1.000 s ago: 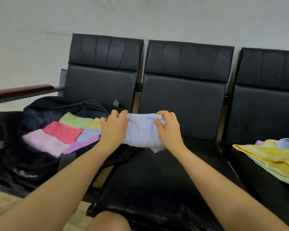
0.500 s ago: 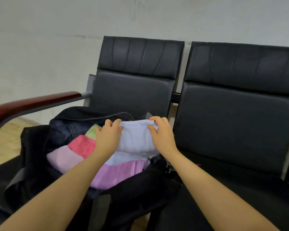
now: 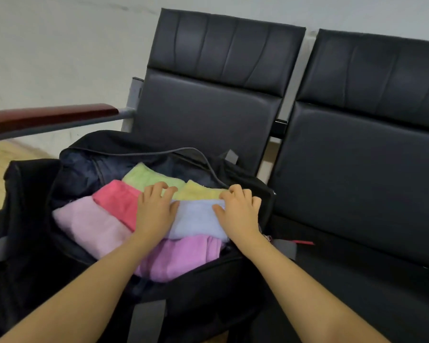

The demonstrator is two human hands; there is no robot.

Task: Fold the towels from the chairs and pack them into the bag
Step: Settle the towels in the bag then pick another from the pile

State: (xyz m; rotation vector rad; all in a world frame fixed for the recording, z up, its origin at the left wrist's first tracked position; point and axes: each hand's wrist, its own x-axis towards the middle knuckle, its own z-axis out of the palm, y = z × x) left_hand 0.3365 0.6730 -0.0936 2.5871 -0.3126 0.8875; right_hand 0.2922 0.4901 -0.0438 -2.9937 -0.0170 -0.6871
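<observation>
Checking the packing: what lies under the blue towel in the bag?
The blue towel overlaps the purple towel and borders the yellow towel. Anything directly beneath is covered.

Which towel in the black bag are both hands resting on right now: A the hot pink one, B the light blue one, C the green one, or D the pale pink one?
B: the left hand and the right hand press on either end of the light blue towel, which lies on top of the others in the black bag.
</observation>
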